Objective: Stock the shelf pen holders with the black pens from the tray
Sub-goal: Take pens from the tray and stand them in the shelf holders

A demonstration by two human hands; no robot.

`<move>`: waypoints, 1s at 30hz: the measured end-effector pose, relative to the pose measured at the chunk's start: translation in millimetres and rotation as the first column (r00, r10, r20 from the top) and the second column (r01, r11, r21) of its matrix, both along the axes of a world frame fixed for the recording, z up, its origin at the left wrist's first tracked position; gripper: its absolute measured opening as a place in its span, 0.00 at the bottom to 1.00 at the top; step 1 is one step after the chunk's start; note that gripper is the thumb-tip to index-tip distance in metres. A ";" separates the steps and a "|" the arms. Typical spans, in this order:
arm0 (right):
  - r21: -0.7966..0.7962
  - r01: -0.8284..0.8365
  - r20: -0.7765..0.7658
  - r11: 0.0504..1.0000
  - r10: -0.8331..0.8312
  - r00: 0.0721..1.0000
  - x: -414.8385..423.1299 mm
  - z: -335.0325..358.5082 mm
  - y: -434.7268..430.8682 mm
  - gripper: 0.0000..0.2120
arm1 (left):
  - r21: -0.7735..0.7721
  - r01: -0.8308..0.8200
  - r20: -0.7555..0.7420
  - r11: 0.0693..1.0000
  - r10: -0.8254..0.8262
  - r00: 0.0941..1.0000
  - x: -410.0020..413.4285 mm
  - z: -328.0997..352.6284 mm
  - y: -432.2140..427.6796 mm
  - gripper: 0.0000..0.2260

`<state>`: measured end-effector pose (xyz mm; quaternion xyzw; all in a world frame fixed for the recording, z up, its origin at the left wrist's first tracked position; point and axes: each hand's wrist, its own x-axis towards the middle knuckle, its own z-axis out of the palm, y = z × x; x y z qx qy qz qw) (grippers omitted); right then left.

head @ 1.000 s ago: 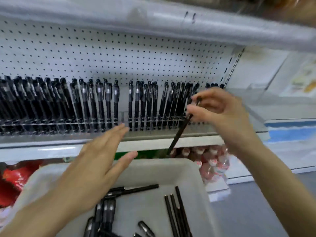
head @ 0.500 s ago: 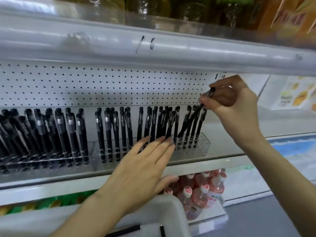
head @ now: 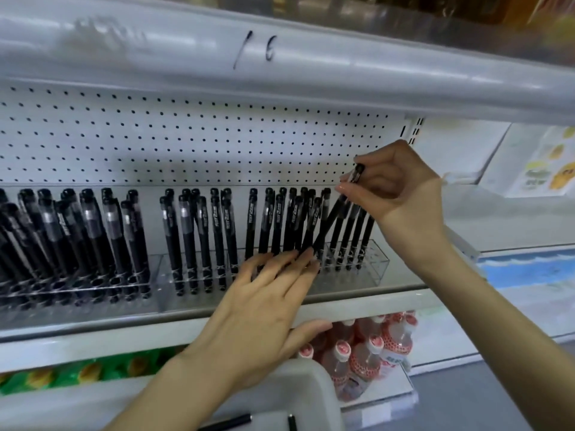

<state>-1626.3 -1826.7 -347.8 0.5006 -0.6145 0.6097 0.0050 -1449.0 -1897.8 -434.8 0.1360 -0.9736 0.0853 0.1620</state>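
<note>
Item, nearest: tray (head: pixel 311 379), sitting low under my left forearm; a couple of loose pens (head: pixel 230 424) are showing in it, close for refilling.

Item: left hand (head: pixel 264 312). I am laying it flat with the fingers straight and spread, gripping nothing. The fingertips are resting against the front of the clear pen holder (head: pixel 375 265) and the thumb is hooking under the shelf edge (head: pixel 373 301), likely to stop the holder sliding as a pen goes in.

Item: black pen (head: pixel 329 223), slanting, its tip dipping among the standing pens (head: pixel 280 225) just above my left fingertips, its cap end up in my right hand.

Item: right hand (head: pixel 401 194). I am pinching the pen near its cap between thumb and curled fingers, high enough to steer the tip toward a free slot.

Item, farthest: pegboard (head: pixel 186 141), backing the row.
</note>
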 end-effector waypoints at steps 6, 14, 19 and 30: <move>0.124 -0.045 -0.098 0.991 0.058 0.993 2.9 -16.2 -2.6 0.14 | -0.002 -0.018 -0.019 1.000 0.018 1.000 -0.1 -7.9 -0.8 0.29; 0.199 0.029 -0.342 0.979 0.041 0.939 -4.2 -25.7 -1.9 0.19 | -0.016 -0.008 -0.026 1.000 0.007 1.000 1.5 -9.2 -3.1 0.30; 0.218 0.049 -0.352 0.975 0.032 0.936 -5.1 -22.8 -4.3 0.19 | -0.009 -0.009 -0.039 1.000 0.009 0.999 -2.3 -6.7 -2.7 0.30; 0.231 -0.037 -0.286 0.972 0.104 0.953 -6.9 -15.0 -7.3 0.03 | -0.008 -0.015 -0.035 1.000 0.015 0.999 -3.7 -9.2 -2.6 0.31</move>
